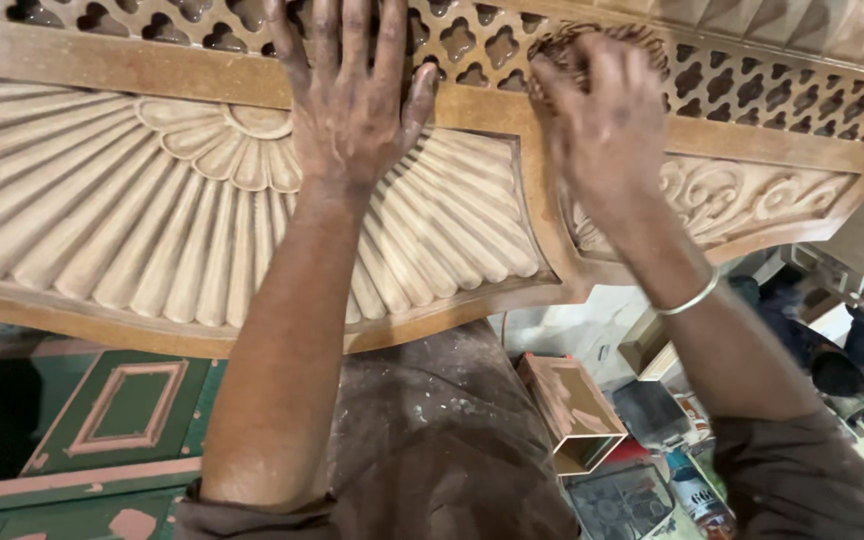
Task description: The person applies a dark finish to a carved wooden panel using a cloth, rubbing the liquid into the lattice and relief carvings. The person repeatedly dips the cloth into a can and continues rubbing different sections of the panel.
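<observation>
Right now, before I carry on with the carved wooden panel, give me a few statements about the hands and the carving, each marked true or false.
1. The left hand lies flat, fingers spread, on the carved tan wooden panel. True.
2. The right hand hangs clear of the panel. False: it presses a brown coiled pad against the pierced lattice strip.
3. A thin silver bangle sits on the right wrist. True.
4. The fan-shaped fluted carving lies under the right hand. False: it lies below the left hand; a scroll carving is right of the right hand.
</observation>
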